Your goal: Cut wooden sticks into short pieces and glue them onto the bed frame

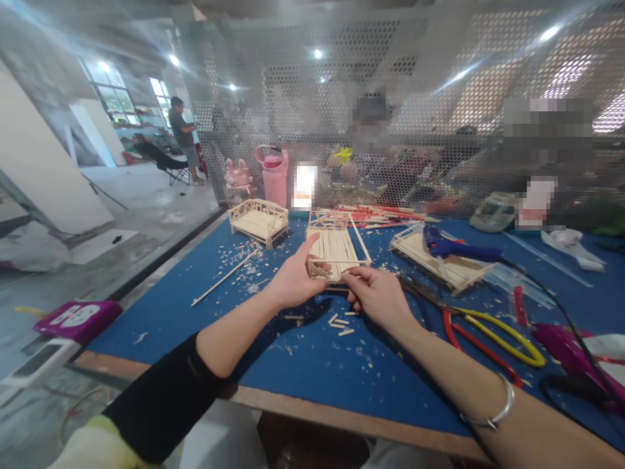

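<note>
A small bed-like model of pale wooden sticks [336,244] stands in front of me, with a slatted base and thin rails. My left hand [295,277] grips its near left corner, index finger stretched along the side and thumb at the front edge. At the front rail, my right hand [378,296] has thumb and index finger pinched together; whatever is between them is too small to make out. Several short cut stick pieces [346,332] lie on the blue table just below the hands. A longer wooden stick [224,278] rests to the left.
A similar stick model [261,221] stands back left. On the right, a blue glue gun [459,249] lies over another model [415,251], near cutters with red and yellow handles [508,335]. Behind are red-tipped sticks [385,213], a pink bottle [275,179] and a perforated screen [288,104].
</note>
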`<state>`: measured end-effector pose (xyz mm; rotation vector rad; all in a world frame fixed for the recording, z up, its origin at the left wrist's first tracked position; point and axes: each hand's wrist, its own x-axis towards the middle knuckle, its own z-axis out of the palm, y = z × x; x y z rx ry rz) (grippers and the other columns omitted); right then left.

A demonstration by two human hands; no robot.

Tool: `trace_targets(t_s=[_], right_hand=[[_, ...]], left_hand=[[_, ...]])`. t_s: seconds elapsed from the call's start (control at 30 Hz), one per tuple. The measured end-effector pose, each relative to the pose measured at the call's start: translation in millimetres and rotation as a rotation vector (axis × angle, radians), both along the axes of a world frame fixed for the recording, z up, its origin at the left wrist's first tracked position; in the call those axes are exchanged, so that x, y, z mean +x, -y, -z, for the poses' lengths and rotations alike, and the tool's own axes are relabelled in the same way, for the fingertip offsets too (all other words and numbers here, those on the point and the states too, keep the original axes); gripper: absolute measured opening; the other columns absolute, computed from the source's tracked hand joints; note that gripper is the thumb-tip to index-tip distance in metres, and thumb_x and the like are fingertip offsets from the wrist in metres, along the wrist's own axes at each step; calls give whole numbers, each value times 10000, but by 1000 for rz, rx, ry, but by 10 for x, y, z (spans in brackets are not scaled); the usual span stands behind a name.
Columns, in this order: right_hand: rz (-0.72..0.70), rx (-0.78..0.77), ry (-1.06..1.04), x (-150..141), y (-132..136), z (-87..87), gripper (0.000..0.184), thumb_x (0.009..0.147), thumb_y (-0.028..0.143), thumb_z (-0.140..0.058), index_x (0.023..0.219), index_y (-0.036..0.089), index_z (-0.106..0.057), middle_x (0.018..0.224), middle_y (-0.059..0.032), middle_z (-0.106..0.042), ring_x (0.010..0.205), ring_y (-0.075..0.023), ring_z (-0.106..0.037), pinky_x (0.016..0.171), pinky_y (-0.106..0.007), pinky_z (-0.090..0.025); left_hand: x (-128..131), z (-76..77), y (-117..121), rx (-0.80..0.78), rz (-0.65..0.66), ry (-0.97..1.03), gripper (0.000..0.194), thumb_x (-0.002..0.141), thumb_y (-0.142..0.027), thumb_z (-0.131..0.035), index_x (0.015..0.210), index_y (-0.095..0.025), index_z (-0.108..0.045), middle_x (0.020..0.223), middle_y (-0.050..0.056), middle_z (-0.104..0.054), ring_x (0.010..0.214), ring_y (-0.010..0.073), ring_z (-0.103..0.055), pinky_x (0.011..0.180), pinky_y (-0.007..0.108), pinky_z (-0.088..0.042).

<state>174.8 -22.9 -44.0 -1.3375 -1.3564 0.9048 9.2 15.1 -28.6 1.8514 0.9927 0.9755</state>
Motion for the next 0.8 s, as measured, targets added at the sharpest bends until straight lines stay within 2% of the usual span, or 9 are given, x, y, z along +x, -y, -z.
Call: trace_targets(t_s=[0.17,0.4,0.63,0.8], right_hand=[[9,24,4,-20,-5,10,312,698,464,-572,733,159,-632,420,52,-530,327,-85,-467,353,-193,-368],[22,35,11,-34,-10,8,306,701,453,-571,721,156,-645,422,45,-530,328,-83,-468,351,-188,-367],[21,26,8,-38,-10,-1,323,706,447,-562,760,145,-664,429,45,-535,334,-81,-471,353,-187,-380],[12,10,28,-27,-5,14,329,707,422,-563,830,139,-677,427,48,-535,328,-91,-471,354,-203,-401]], left_hand=[[53,68,-22,-87,71,148,1020,607,-81,-726,1462,-182,-177,785,10,-668,738,146,-620,709,275,-467],[141,149,-12,-163,5,311,1021,609,-77,-740,1459,-146,-179,687,-25,-653,665,119,-611,674,240,-466],[177,136,10,-141,-71,295,920,608,-105,-762,1409,-135,-312,662,-43,-651,640,109,-606,690,235,-476],[176,130,4,-168,-49,306,895,630,-100,-746,1412,-138,-311,663,-49,-640,633,95,-592,655,217,-465]])
